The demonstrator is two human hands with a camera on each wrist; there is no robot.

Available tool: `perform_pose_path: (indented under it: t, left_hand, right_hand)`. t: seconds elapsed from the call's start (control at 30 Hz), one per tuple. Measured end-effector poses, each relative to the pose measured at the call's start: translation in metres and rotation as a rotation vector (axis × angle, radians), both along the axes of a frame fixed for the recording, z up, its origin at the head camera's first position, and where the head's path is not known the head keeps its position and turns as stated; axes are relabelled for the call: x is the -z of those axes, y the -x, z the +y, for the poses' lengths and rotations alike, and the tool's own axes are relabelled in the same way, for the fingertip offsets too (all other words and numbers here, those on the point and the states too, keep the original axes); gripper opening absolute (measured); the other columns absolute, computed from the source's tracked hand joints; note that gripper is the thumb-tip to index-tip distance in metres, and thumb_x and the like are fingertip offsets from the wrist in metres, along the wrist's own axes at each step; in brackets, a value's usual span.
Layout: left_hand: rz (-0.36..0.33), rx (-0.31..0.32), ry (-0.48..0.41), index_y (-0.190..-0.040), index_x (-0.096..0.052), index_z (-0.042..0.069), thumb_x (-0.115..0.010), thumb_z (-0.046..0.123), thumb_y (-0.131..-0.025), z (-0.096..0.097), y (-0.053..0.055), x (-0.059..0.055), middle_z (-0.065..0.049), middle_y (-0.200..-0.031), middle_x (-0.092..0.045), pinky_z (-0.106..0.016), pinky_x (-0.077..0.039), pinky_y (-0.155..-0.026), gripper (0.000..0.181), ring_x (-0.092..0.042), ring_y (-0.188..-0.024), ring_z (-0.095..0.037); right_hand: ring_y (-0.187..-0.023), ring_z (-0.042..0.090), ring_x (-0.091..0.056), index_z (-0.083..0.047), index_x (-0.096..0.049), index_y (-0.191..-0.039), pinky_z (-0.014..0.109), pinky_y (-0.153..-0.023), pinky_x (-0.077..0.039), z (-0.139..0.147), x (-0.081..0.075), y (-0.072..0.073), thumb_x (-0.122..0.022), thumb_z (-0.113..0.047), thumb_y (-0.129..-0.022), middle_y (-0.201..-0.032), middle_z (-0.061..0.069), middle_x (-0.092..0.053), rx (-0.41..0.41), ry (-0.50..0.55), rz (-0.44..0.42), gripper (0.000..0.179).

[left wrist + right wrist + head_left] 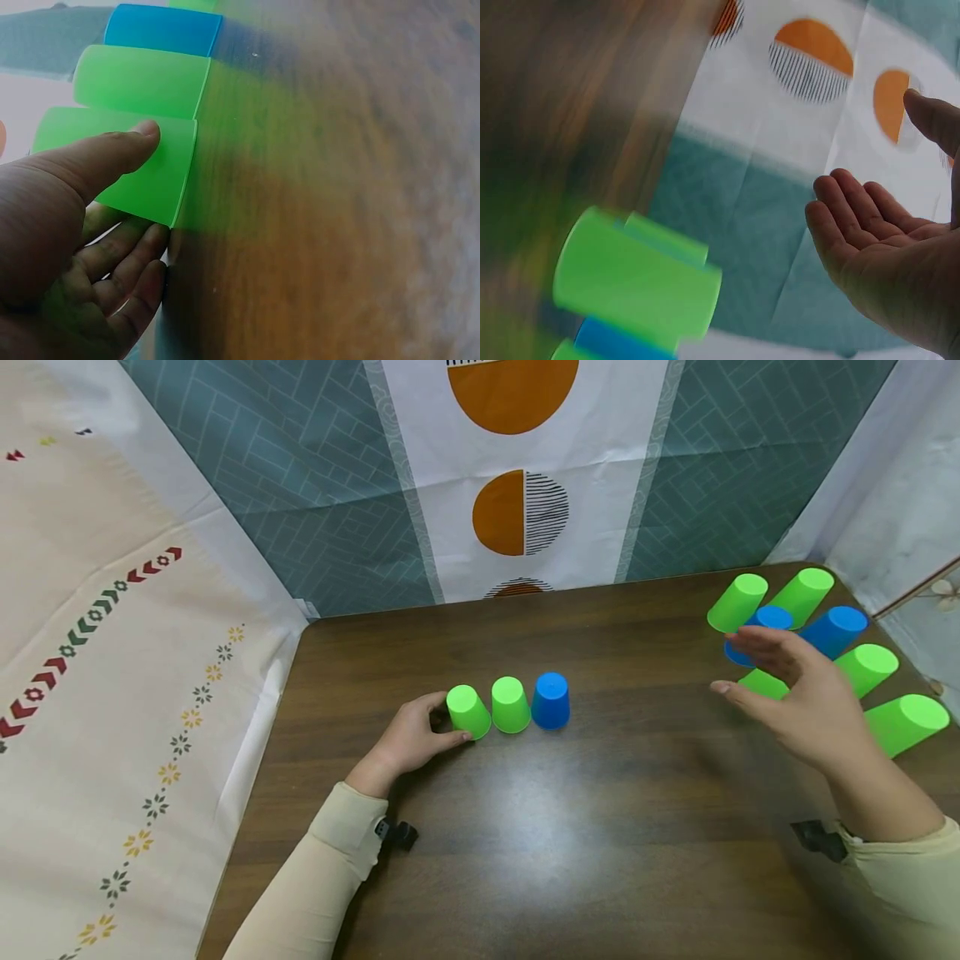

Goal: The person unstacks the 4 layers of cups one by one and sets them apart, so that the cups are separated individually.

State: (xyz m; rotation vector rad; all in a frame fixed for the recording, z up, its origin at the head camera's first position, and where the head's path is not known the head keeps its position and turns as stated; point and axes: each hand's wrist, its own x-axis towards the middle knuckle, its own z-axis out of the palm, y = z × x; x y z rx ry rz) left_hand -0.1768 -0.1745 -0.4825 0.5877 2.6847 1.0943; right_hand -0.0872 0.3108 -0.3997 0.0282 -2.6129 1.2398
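Three upside-down cups stand in a row at the table's middle: a green cup (pixel 468 712) on the left, another green cup (pixel 511 706) beside it and a blue cup (pixel 551 702) at the right end. My left hand (pixel 412 735) grips the leftmost green cup, its thumb (pixel 124 154) on the near side and its fingers around the far side. Over at the right, my right hand (pixel 813 714) hovers above the table with fingers extended and holds nothing. It partly hides a group of green and blue cups.
In that right-hand group are several upside-down cups, among them a green cup (pixel 737 603) at the back, a blue cup (pixel 834 631) and a green cup (pixel 906 725) nearest me. The brown wooden table (pixel 525 860) meets a patterned cloth (pixel 330 485) at its back edge.
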Motion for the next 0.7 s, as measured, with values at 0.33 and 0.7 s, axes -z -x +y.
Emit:
perform_pose_path:
  t: [0.33, 0.7]
  left_hand:
    - [-0.005, -0.002, 0.001, -0.135, -0.066, 0.014, -0.090, 0.028, -0.086, 0.000, 0.000, 0.002, 0.000, -0.122, -0.070, -0.045, -0.053, -0.100, 0.056, -0.065, -0.112, -0.022]
    - [0.009, -0.001, 0.010, -0.135, -0.065, 0.011, -0.091, 0.028, -0.086, 0.001, 0.001, -0.001, -0.003, -0.123, -0.070, -0.044, -0.054, -0.099, 0.058, -0.065, -0.112, -0.024]
  right_hand:
    - [-0.138, 0.041, -0.051, -0.011, -0.051, -0.150, 0.061, -0.112, -0.041, -0.063, -0.002, 0.035, -0.087, -0.031, -0.090, -0.148, 0.012, -0.057, -0.208, -0.024, -0.103, 0.072]
    - [-0.140, 0.040, -0.050, -0.007, -0.049, -0.151, 0.060, -0.114, -0.041, -0.112, 0.017, 0.061, -0.086, -0.028, -0.091, -0.151, 0.014, -0.055, -0.357, -0.066, -0.196, 0.074]
